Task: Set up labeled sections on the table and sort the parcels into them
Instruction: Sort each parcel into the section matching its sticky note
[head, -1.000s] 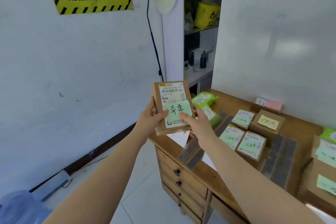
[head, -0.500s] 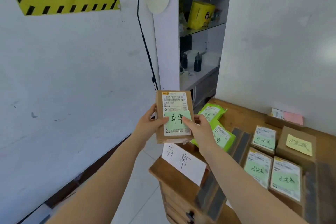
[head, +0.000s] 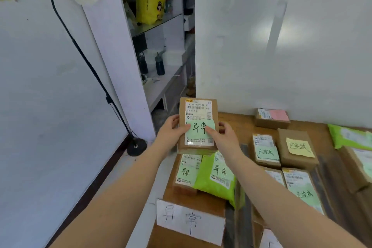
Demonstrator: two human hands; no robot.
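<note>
White paper section label (head: pixel 190 222) marked 异常 lay nearest on the wooden table (head: pixel 237 125), with a brown parcel (head: pixel 186 173) and green mailer (head: pixel 218 177) beyond it. Both the left hand (head: pixel 171 132) and right hand (head: pixel 222 137) gripped a cardboard parcel (head: pixel 198 125) bearing the same characters, above that section. Sorting was under way; the next move likely required lowering it beside them.

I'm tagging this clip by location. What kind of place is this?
Probably a parcel-handling or returns room: labelled cardboard parcels lie sorted on a wooden table behind a handwritten section sign, with storage shelves beyond.
</note>
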